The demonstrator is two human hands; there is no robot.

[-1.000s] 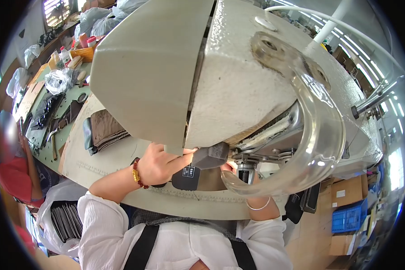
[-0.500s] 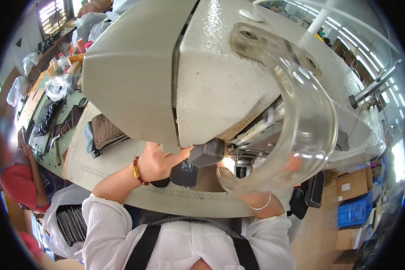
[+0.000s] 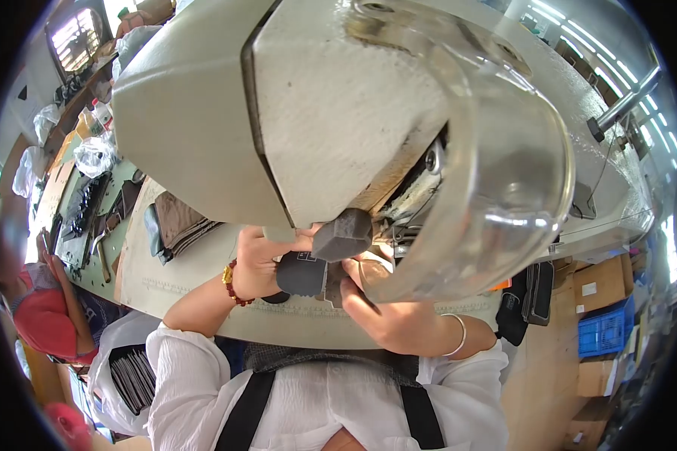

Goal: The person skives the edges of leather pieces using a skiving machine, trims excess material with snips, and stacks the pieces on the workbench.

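Note:
A pale sewing machine head [image 3: 346,113] fills the upper middle, with a clear curved guard [image 3: 519,188] at its right. Below it, a dark grey flat piece [image 3: 301,275] with a jagged edge and small white print lies beside a brown flat part [image 3: 334,289]; whether they are joined I cannot tell. My left hand [image 3: 257,263] is closed at the dark piece's left edge, its fingertips partly hidden by the machine. My right hand [image 3: 384,319] pinches the brown part's right side between thumb and fingers, partly seen through the guard. A dark grey block [image 3: 342,234] hides the area above.
Folded brown and grey pieces [image 3: 177,225] lie stacked on the left of the machine table [image 3: 278,327]. Farther left, a person in red [image 3: 49,312] sits by a green bench [image 3: 116,244] with tools. Cardboard boxes [image 3: 602,282] and a blue crate [image 3: 605,328] stand right.
My right hand has come left and nearer from behind the guard onto the brown part. The dark piece has turned and shifted slightly up and left. The view has also shifted.

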